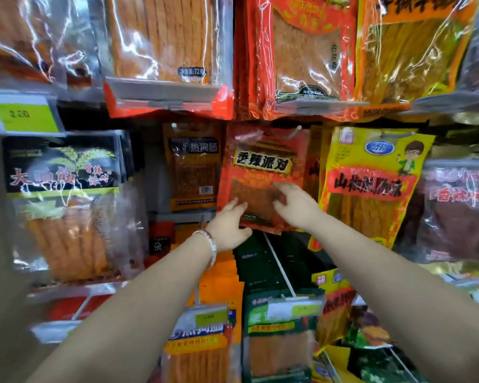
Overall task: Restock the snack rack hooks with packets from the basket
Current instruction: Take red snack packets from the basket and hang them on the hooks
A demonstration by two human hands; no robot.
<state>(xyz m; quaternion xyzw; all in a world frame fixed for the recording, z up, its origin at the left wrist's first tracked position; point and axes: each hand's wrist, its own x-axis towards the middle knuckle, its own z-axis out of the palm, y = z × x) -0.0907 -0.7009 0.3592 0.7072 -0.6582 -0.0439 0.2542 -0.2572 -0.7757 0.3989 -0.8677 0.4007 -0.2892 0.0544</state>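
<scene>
Packed snack rack (155,217) filled the whole view, rows of hanging packets with hardly a gap between them. Far out to the left of the fingers hung a black packet (58,167) with wheat art, and a yellow-green price tag (25,114) sat above it. Closer in, just left of the left fingertips and set further back, an orange packet (194,167) hung on its own peg.

Then the action. The left hand (227,228), bracelet (209,241) at the wrist, had its fingers (237,207) fairly straight and spread flat on the lower left of the red packet (260,172), thumb along the bottom edge. Whether that thumb hooked behind, I couldn't tell. A steadying hand, I'd say, stopping the packet from swinging.

Right beside it, the right hand (293,205) had its fingers (281,186) curled, nipping the packet's front at mid-height against the thumb. That looked like the guiding grip.

Well above both sets of fingertips, the wire hook (293,132) poked out by the packet's top edge. I judged the packet was being seated or squared on that hook, though its punched hole was too blurred to read.

Just right of the right fingers hung a yellow packet (371,183) with a cartoon figure. It crowded in close, which likely explained the careful two-handed hold.
</scene>
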